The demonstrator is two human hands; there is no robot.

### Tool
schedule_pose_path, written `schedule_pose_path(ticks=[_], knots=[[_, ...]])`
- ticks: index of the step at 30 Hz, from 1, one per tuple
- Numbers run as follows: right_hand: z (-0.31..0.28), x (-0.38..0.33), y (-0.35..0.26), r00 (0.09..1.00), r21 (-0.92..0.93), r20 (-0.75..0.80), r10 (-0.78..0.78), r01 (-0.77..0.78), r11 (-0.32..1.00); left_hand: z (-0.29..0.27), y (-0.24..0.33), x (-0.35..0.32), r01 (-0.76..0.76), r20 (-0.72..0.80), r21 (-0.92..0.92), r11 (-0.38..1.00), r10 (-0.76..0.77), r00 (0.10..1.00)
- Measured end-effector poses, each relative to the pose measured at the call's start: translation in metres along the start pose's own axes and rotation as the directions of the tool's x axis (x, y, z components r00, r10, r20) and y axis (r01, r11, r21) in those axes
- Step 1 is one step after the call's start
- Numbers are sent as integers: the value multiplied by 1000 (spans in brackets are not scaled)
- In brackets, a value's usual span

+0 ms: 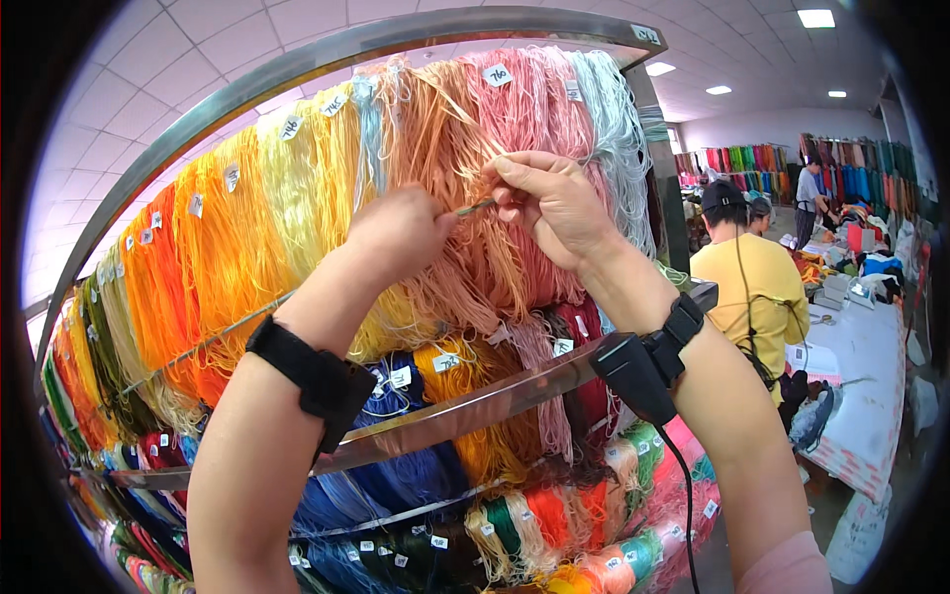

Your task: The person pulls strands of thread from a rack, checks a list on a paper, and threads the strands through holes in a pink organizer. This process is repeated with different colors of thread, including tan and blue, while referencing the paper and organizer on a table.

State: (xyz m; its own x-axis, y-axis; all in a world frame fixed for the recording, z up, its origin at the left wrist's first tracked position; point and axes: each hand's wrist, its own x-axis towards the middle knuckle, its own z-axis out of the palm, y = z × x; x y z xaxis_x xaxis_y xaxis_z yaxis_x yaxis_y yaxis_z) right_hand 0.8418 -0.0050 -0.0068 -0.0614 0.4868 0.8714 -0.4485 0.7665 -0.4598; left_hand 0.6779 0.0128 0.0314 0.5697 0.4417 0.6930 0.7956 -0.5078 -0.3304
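Note:
In front of a peach-brown hank of thread [435, 114], my two hands work close together. My left hand [401, 233] is closed, and a slim greenish piece [475, 207] runs from its fingertips toward the other hand; whether it is thread or a small tool is too small to tell. With thumb and forefinger, my right hand [559, 203] pinches a few peach strands that slant down from the upper hank. Its lower fingers curl near the greenish piece's end. A pink hank [510, 94] hangs just behind the right hand.
A metal rack rail [435, 411] crosses below my hands. Orange hanks [213, 267] hang to the left, blue ones [416, 485] below. A black box strapped to my right wrist trails a cable [683, 495]. A person in yellow [742, 287] sits beside a white table [866, 396].

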Motion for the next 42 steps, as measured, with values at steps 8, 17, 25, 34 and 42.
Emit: schedule_pose_path(ticks=[8,17,25,34,42], knots=[[9,-5,1,993,0,77,87,-87,996,-29,26,-10,227,232,-973,-53,-300,925],[1,-6,7,988,45,121,98,-104,994,-1,14,4,238,238,-885,-400,52,970],[4,-7,8,996,-17,67,62,-61,998,2,11,-1,150,160,-927,-342,1,987],[7,-7,10,995,10,64,82,-83,996,-3,9,-7,142,156,-928,-343,-13,988],[6,-8,9,995,-15,54,83,-82,997,-4,15,-5,130,150,-948,-289,-47,988]])
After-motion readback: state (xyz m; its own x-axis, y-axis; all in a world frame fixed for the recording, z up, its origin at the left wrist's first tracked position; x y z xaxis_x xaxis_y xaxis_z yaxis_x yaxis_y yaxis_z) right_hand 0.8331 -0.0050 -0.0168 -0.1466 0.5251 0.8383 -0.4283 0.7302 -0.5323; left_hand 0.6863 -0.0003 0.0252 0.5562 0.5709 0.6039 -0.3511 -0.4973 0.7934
